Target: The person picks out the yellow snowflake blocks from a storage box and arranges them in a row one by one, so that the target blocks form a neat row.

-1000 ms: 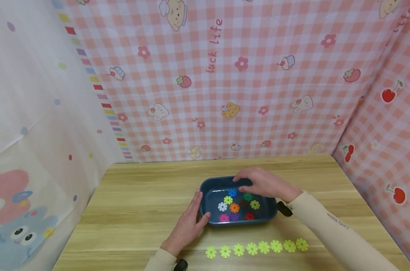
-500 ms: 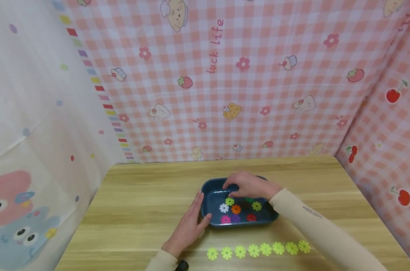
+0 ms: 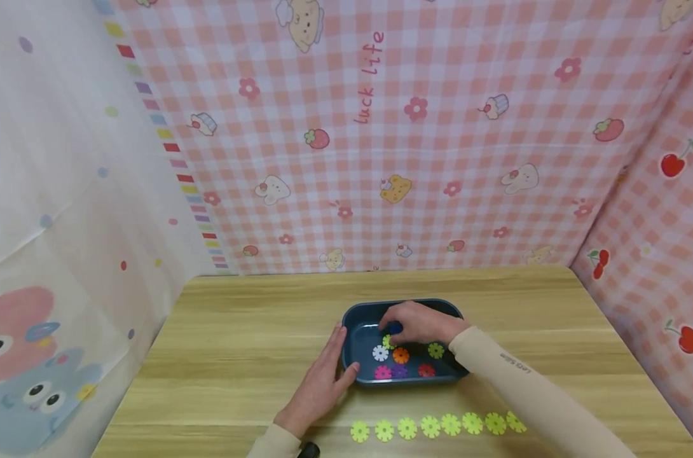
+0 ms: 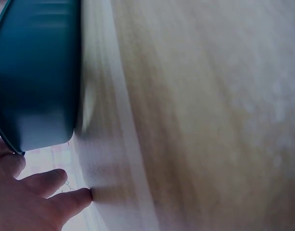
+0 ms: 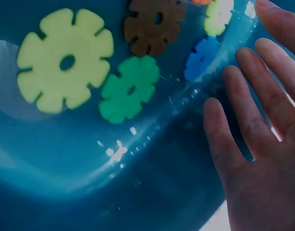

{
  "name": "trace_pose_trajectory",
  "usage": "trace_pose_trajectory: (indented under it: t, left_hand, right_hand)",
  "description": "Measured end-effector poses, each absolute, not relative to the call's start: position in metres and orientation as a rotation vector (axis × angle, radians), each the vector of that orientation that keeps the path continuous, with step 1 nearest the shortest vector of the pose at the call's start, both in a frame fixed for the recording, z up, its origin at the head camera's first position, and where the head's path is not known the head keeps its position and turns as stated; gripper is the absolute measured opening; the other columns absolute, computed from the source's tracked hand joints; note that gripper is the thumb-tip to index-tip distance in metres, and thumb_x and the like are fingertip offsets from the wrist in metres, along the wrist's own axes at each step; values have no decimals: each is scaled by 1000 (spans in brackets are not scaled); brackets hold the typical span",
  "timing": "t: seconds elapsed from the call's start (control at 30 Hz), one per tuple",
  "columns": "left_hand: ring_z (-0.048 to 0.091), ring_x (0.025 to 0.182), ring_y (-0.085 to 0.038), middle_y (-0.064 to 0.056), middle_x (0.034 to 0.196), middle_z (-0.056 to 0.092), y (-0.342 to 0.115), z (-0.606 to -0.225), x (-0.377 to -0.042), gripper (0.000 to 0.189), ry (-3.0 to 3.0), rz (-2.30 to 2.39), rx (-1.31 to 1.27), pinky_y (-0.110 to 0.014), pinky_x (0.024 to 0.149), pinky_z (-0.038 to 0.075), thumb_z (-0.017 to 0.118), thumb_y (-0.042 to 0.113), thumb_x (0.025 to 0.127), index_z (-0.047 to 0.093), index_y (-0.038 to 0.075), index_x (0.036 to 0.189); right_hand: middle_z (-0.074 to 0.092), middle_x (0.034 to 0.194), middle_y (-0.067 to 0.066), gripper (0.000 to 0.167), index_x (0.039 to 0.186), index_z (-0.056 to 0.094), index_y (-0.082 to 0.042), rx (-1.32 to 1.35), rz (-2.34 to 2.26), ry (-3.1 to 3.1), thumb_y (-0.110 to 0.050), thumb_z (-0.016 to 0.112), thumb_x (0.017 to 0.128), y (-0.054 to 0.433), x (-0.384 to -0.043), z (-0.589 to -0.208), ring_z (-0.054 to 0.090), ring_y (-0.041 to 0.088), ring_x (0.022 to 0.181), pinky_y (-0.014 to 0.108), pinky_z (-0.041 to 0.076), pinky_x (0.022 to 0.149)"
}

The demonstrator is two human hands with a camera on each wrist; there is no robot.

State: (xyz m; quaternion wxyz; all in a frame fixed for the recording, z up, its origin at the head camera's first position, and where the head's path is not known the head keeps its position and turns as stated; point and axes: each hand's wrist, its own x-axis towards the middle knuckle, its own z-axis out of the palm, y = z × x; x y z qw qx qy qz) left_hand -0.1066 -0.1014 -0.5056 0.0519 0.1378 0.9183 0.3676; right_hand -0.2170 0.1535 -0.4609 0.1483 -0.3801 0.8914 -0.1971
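Observation:
A dark blue tray [image 3: 404, 381] holds notched plastic discs: a white disc [image 3: 380, 353], an orange disc [image 3: 400, 355], a pink disc [image 3: 383, 372], a red disc [image 3: 426, 370] and others. My left hand [image 3: 318, 381] rests against its left end, fingers extended. Inside the tray, my right hand [image 3: 418, 323] reaches down with thumb and fingers apart, around a blue disc [image 5: 202, 58] and beside a yellow-green disc [image 3: 388, 342]. In the right wrist view, a green disc [image 5: 130, 90] and a brown disc [image 5: 142, 31] lie left of the spread fingers.
In front of the tray, several yellow-green discs [image 3: 407, 428] form a row on the wooden table [image 3: 238, 356]. The right sleeve [image 3: 529, 381] overlaps the row's right end. Patterned cloth [image 3: 415, 152] hangs behind and at both sides.
My right hand has moved left and lower into the tray, now over the blue disc. The left hand keeps its place at the tray's left end.

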Motion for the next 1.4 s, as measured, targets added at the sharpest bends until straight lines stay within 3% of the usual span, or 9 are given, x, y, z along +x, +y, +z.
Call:
trace_pose_trajectory:
  t: [0.97, 1.4]
  left_hand:
    - [22, 157, -29, -2, 174, 9, -99, -506, -105, 76, 2800, 1136, 412, -53, 122, 28, 54, 42, 108, 15, 16, 168]
    - [21, 157, -28, -2, 174, 9, -98, -505, -103, 75, 2803, 1144, 418, -53, 123, 28, 54, 41, 108, 16, 16, 168]
  right_hand:
    - [68, 103, -2, 27, 111, 80, -13, -1271, -344, 2712, -33, 80, 92, 147, -214, -482, 61, 8, 88, 32, 58, 87]
    - [66, 116, -1, 34, 124, 76, -11, -1206, -513, 2588, -25, 80, 93, 151, -216, -483, 60, 10, 102, 34, 55, 97]
